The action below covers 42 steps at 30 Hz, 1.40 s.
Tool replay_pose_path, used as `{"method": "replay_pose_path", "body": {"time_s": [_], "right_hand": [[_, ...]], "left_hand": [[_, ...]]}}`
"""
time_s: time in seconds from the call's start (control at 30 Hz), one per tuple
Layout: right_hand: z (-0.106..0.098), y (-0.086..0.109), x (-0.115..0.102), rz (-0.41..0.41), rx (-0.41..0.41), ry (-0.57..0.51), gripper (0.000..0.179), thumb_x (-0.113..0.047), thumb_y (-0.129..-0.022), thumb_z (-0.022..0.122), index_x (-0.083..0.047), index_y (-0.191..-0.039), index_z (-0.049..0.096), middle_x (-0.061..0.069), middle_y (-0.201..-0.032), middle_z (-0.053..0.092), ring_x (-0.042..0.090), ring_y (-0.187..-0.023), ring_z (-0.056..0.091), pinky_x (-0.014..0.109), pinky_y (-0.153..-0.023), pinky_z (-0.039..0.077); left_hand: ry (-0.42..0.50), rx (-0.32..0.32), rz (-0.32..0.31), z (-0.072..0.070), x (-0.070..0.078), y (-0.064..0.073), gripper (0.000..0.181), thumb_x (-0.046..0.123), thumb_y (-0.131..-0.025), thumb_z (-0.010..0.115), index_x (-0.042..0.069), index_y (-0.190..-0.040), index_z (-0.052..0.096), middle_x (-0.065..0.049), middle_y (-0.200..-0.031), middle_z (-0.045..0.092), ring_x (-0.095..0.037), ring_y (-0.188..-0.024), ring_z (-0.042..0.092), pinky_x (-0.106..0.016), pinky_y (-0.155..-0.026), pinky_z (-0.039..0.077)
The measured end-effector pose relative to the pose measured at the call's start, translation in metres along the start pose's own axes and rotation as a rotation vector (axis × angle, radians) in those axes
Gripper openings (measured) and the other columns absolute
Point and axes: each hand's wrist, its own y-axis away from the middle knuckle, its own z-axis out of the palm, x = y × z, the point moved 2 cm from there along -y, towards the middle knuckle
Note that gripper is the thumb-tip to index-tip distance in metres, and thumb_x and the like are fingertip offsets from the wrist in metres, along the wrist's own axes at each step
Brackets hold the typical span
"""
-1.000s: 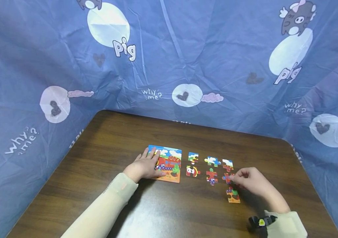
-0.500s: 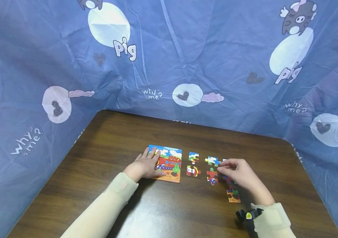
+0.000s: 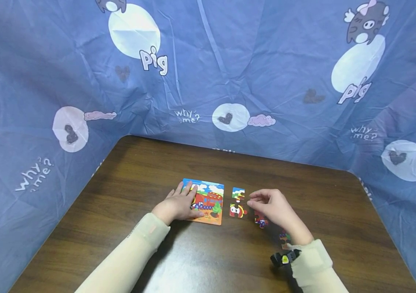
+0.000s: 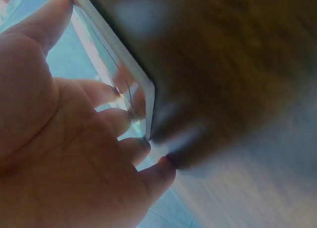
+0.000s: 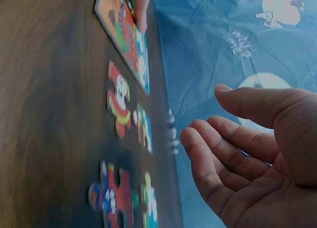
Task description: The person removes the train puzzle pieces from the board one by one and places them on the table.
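Note:
A colourful train puzzle board [image 3: 209,203] lies on the brown table [image 3: 138,171]. My left hand [image 3: 185,201] rests flat on the board's left part; in the left wrist view its fingers [image 4: 106,121] touch the board's edge [image 4: 126,84]. My right hand [image 3: 258,199] hovers with loosely curled fingers over loose puzzle pieces and holds nothing. In the right wrist view its palm [image 5: 247,149] is bare. Two loose pieces [image 3: 238,193] [image 3: 238,210] lie just left of it. Another piece [image 3: 261,221] peeks out under it, and one [image 3: 285,239] lies by the wrist.
Blue printed sheeting [image 3: 229,73] walls the table at the back and both sides. In the right wrist view the loose pieces [image 5: 119,107] [image 5: 111,196] lie in a row beside the board [image 5: 121,35]. A black wrist camera [image 3: 282,259] sits on my right sleeve.
My right hand has moved left along the loose pieces, from the far right ones to those beside the board. The left hand has stayed on the board.

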Motion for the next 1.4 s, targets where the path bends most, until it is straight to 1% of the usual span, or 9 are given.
{"method": "replay_pose_path", "body": {"time_s": [0.17,0.33,0.53,0.83,0.93,1.07,1.17,1.23,1.4], "right_hand": [[0.011,-0.011,-0.009,-0.044,0.001,0.042,0.028,-0.016,-0.091,0.079,0.002,-0.112,0.074,0.001,-0.094,0.074,0.017,-0.083,0.071,0.033,-0.070,0.057],[0.021,-0.020,-0.019,-0.080,-0.012,0.056,0.029,-0.016,-0.090,0.081,0.002,-0.111,0.074,0.000,-0.091,0.073,0.016,-0.083,0.070,0.036,-0.073,0.057],[0.036,-0.026,-0.032,-0.118,-0.042,0.067,0.027,-0.014,-0.089,0.081,0.002,-0.110,0.074,-0.001,-0.091,0.072,0.015,-0.082,0.069,0.034,-0.072,0.057],[0.064,-0.036,-0.038,-0.098,-0.084,0.066,0.027,-0.008,-0.087,0.081,0.003,-0.111,0.074,0.001,-0.092,0.071,0.014,-0.083,0.067,0.034,-0.072,0.057],[0.072,-0.038,-0.037,-0.106,-0.099,0.086,0.027,-0.009,-0.087,0.081,0.002,-0.111,0.074,0.001,-0.091,0.071,0.013,-0.082,0.066,0.033,-0.072,0.057],[0.080,-0.040,-0.037,-0.111,-0.137,0.104,0.028,-0.010,-0.088,0.081,0.002,-0.111,0.074,0.004,-0.094,0.071,0.014,-0.084,0.066,0.035,-0.076,0.056],[0.086,-0.041,-0.037,-0.110,-0.163,0.125,0.029,-0.011,-0.086,0.084,0.002,-0.110,0.074,0.007,-0.096,0.071,0.017,-0.087,0.066,0.036,-0.080,0.055],[0.091,-0.041,-0.038,-0.115,-0.177,0.158,0.031,-0.013,-0.084,0.085,0.001,-0.109,0.074,0.006,-0.096,0.071,0.019,-0.088,0.066,0.037,-0.080,0.055],[0.102,-0.043,-0.042,-0.130,-0.209,0.260,0.034,-0.017,-0.082,0.088,0.001,-0.108,0.074,0.006,-0.097,0.071,0.021,-0.090,0.066,0.039,-0.082,0.055]], "left_hand": [[-0.009,0.003,0.002,0.001,0.000,0.000,0.096,0.061,-0.094,0.062,0.007,-0.163,0.022,-0.017,-0.168,0.012,-0.040,-0.152,0.006,-0.055,-0.118,0.016],[-0.011,0.019,0.009,0.001,-0.001,-0.002,0.097,0.063,-0.094,0.062,0.007,-0.163,0.023,-0.016,-0.168,0.013,-0.041,-0.152,0.007,-0.056,-0.118,0.017],[-0.002,0.024,0.009,0.002,-0.001,-0.002,0.098,0.063,-0.093,0.063,0.006,-0.162,0.024,-0.017,-0.167,0.015,-0.042,-0.151,0.008,-0.057,-0.117,0.018],[0.021,0.010,0.011,0.000,-0.003,-0.003,0.097,0.063,-0.094,0.062,0.006,-0.162,0.023,-0.018,-0.167,0.012,-0.041,-0.152,0.005,-0.057,-0.118,0.016],[0.053,0.004,0.038,-0.002,-0.004,-0.002,0.097,0.061,-0.094,0.063,0.004,-0.162,0.023,-0.020,-0.167,0.011,-0.042,-0.151,0.004,-0.057,-0.118,0.015],[0.110,0.024,0.101,-0.004,-0.009,0.000,0.096,0.055,-0.094,0.066,0.000,-0.161,0.024,-0.024,-0.166,0.011,-0.043,-0.151,0.006,-0.055,-0.118,0.016],[0.134,0.045,0.128,-0.006,-0.015,0.002,0.099,0.054,-0.092,0.071,-0.002,-0.159,0.025,-0.026,-0.165,0.012,-0.044,-0.151,0.008,-0.055,-0.118,0.017],[0.140,0.050,0.129,-0.006,-0.020,0.002,0.101,0.053,-0.090,0.073,-0.003,-0.159,0.025,-0.027,-0.165,0.011,-0.045,-0.150,0.009,-0.056,-0.118,0.017],[0.134,0.045,0.095,-0.006,-0.030,0.003,0.106,0.052,-0.088,0.076,-0.005,-0.159,0.022,-0.027,-0.165,0.010,-0.046,-0.150,0.010,-0.058,-0.117,0.018]]}}
